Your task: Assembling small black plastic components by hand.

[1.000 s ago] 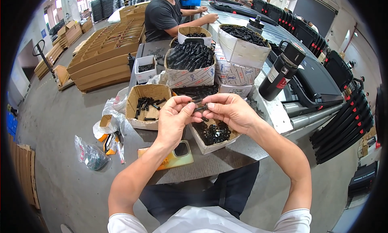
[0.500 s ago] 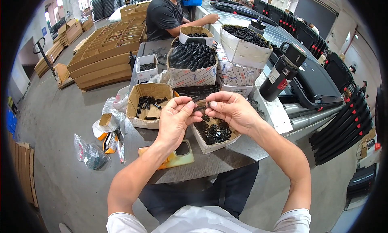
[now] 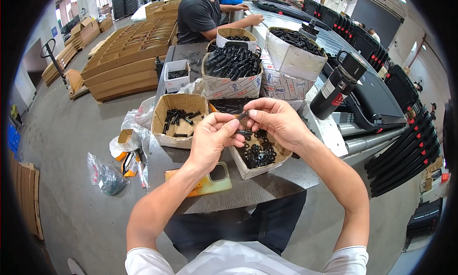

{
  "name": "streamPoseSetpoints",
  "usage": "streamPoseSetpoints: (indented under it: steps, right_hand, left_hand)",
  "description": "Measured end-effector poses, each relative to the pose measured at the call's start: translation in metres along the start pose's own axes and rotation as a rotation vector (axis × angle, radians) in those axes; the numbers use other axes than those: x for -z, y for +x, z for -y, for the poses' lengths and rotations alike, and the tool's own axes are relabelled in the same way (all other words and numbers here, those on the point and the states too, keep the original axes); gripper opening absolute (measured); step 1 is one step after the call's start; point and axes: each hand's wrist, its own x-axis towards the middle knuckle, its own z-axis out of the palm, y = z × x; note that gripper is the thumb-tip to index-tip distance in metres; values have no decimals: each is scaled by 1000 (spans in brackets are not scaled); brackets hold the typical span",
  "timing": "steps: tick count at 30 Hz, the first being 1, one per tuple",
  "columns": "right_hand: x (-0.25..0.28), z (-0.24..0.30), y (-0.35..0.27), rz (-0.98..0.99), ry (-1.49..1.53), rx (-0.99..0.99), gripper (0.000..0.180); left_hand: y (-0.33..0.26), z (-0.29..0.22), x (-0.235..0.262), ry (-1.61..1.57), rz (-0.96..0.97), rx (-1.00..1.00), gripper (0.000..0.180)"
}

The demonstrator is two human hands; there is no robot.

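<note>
My left hand (image 3: 214, 137) and my right hand (image 3: 275, 119) meet above a small cardboard box of black washers (image 3: 258, 154) on the grey table (image 3: 267, 187). Between the fingertips of both hands is a small black bolt (image 3: 242, 116), pinched from either side. A black ring (image 3: 244, 132) shows just under my left fingers. To the left stands an open cardboard box with several black bolts (image 3: 177, 118).
A phone in a yellow case (image 3: 210, 181) lies near the table's front edge. Boxes heaped with black parts (image 3: 232, 65) stand behind, a black flask (image 3: 338, 85) to the right. Another person (image 3: 205, 13) works at the far end. Plastic bags (image 3: 106, 175) lie on the floor.
Both hands stay together over the washer box; the fingers have shifted slightly around the small bolt.
</note>
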Motion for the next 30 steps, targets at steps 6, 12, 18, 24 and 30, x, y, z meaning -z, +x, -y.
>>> streamPoseSetpoints:
  steps: [6,12,18,24,30]
  right_hand:
    - [-5,8,5,35,-24,-12,18]
    - [-6,9,7,6,-106,16,19]
    - [-5,8,8,2,-91,14,19]
    - [-7,9,9,27,-204,13,18]
    - [-5,2,10,83,14,21,18]
  left_hand:
    - [1,-1,2,-14,6,-1,18]
    - [-1,-3,0,-13,-7,1,18]
    - [1,-1,3,-56,0,20,20]
    - [1,0,2,-48,-3,22,20]
    - [1,0,5,-109,-13,26,19]
